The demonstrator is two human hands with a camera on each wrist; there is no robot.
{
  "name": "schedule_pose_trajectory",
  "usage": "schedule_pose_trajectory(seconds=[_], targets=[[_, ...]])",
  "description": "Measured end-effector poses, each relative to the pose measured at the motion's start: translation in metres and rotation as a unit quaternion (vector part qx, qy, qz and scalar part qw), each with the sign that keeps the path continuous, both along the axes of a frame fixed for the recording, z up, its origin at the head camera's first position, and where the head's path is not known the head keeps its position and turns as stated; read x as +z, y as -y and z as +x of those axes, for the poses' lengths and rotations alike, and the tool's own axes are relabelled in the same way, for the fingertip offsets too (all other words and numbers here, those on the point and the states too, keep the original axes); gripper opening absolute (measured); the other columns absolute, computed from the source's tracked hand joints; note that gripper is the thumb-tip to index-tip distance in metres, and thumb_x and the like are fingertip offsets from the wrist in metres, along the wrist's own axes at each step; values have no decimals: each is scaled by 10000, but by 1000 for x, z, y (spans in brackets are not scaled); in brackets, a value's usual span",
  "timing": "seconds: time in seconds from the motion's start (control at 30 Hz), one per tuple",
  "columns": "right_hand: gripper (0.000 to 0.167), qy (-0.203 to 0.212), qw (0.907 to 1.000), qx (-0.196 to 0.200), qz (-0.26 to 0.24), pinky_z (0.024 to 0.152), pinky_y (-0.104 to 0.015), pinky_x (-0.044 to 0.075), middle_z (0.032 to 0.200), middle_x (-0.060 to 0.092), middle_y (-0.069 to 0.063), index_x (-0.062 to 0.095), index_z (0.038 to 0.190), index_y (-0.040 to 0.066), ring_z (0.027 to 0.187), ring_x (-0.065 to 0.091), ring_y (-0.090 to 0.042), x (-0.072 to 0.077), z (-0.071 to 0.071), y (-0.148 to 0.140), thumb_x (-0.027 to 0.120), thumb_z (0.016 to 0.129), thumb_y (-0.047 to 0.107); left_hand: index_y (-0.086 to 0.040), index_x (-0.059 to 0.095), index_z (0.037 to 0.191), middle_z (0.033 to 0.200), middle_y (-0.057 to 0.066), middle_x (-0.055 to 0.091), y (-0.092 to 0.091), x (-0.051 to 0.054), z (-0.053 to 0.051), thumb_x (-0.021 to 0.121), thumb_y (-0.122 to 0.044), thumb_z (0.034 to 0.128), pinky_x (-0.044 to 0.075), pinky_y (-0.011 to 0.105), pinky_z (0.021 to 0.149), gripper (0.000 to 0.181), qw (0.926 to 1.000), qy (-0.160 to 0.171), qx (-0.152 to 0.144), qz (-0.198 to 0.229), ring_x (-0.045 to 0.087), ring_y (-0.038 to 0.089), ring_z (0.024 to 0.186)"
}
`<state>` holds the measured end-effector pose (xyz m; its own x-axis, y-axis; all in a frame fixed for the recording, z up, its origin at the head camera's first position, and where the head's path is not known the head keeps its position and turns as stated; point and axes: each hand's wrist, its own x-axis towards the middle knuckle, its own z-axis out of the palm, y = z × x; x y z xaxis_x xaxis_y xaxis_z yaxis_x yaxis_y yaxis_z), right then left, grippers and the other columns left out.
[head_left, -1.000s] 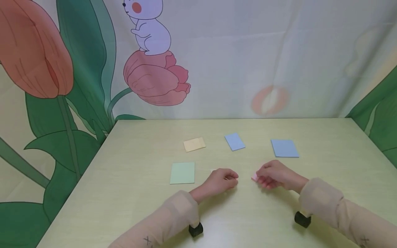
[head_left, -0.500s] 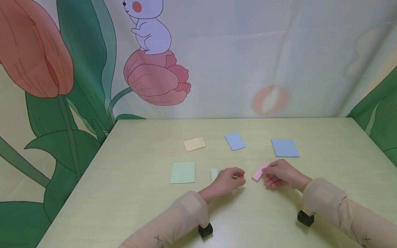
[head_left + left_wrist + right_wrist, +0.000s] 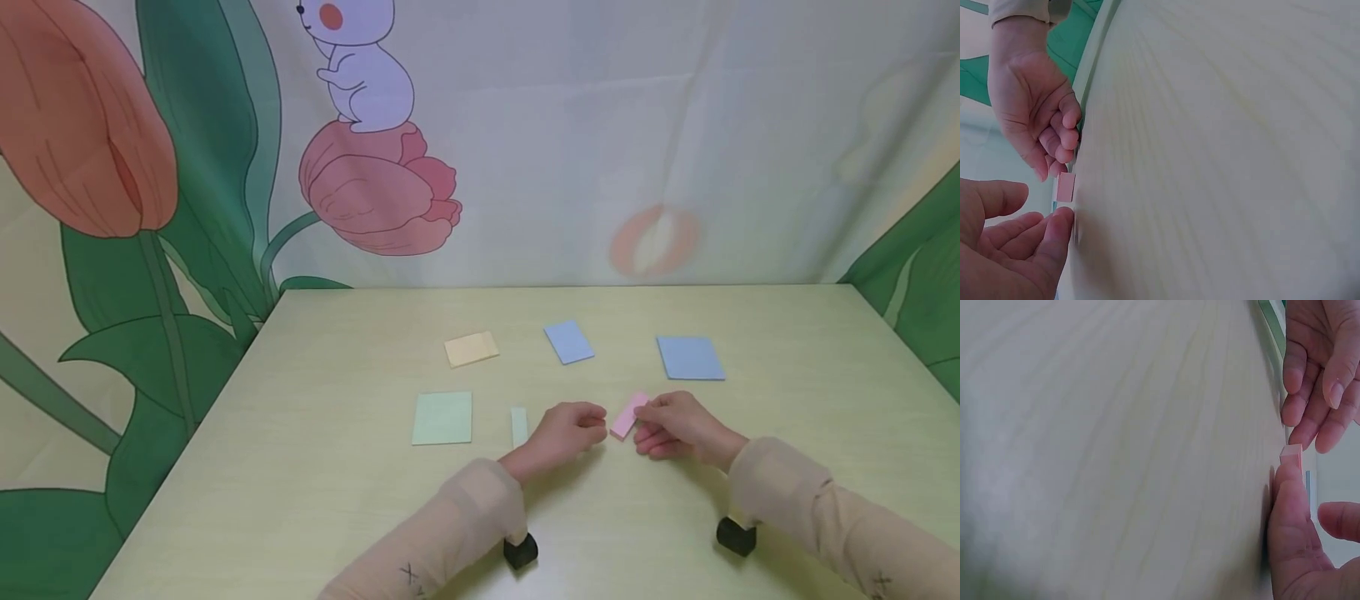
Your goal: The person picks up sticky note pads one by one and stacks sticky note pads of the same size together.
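A narrow pink sticky-note pad (image 3: 627,415) lies slantwise on the table between my two hands. My left hand (image 3: 566,433) is just left of it, fingertips close to its near end; the left wrist view shows the thumb (image 3: 1007,197) apart from the fingers. On the pad's other side is my right hand (image 3: 686,429), its index fingertip at the pad's right edge. In the right wrist view that thumb (image 3: 1340,519) stands away from the fingers, which partly hide the pink pad (image 3: 1291,454). Whether either hand touches it, I cannot tell.
A narrow pale green strip (image 3: 519,425) is partly behind the left hand, with a square green pad (image 3: 442,418) to its left. Farther back lie a yellow pad (image 3: 471,349), a small blue pad (image 3: 569,342) and a larger blue pad (image 3: 691,358). A printed curtain (image 3: 540,167) hangs behind the table.
My left hand has slid right toward the pink pad, uncovering the pale green strip. My right hand has drawn slightly right, so more of the pink pad shows.
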<state>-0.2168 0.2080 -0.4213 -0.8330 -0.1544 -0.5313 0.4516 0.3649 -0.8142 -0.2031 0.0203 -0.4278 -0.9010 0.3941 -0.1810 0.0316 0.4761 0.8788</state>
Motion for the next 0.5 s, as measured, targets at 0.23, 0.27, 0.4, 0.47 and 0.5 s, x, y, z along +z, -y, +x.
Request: schedule_pose_trajectory(seconds=[0.23, 0.27, 0.4, 0.47, 0.5], targets=[[293, 35, 10000, -4, 55, 579, -252, 517, 679, 626, -25, 469, 1051, -75, 591, 618, -104, 2, 1, 4, 417, 924, 185, -10, 575, 1115, 996, 85, 648, -4, -1, -2, 564, -111, 842, 453, 174, 589, 292, 9997, 202, -98, 87, 566, 84, 711], [293, 45, 10000, -7, 51, 577, -250, 516, 676, 626, -24, 472, 1054, -78, 586, 616, -103, 2, 1, 4, 409, 925, 177, -8, 576, 1113, 990, 83, 649, -4, 0, -2, 563, -110, 842, 451, 173, 586, 289, 9996, 221, -113, 103, 561, 78, 705], [303, 107, 9999, -3, 66, 578, -248, 515, 678, 627, -26, 477, 1071, -84, 579, 609, -101, 3, 1, 6, 394, 927, 170, -9, 577, 1110, 984, 77, 653, -5, -1, -3, 556, -113, 846, 450, 169, 593, 285, 9995, 253, -145, 143, 558, 55, 710], [303, 126, 9999, -1, 82, 578, -248, 515, 682, 627, -29, 479, 1074, -84, 578, 606, -101, 2, 1, 7, 394, 928, 168, -10, 580, 1109, 982, 74, 655, -5, -1, -3, 556, -116, 845, 452, 170, 599, 285, 9995, 246, -148, 157, 562, 51, 718], [302, 129, 9999, 16, 89, 579, -248, 515, 684, 627, -30, 478, 1074, -85, 577, 605, -100, 2, 1, 7, 395, 928, 165, -11, 582, 1106, 980, 72, 656, -5, -2, -3, 558, -116, 844, 452, 170, 602, 284, 9995, 245, -146, 167, 564, 49, 723]])
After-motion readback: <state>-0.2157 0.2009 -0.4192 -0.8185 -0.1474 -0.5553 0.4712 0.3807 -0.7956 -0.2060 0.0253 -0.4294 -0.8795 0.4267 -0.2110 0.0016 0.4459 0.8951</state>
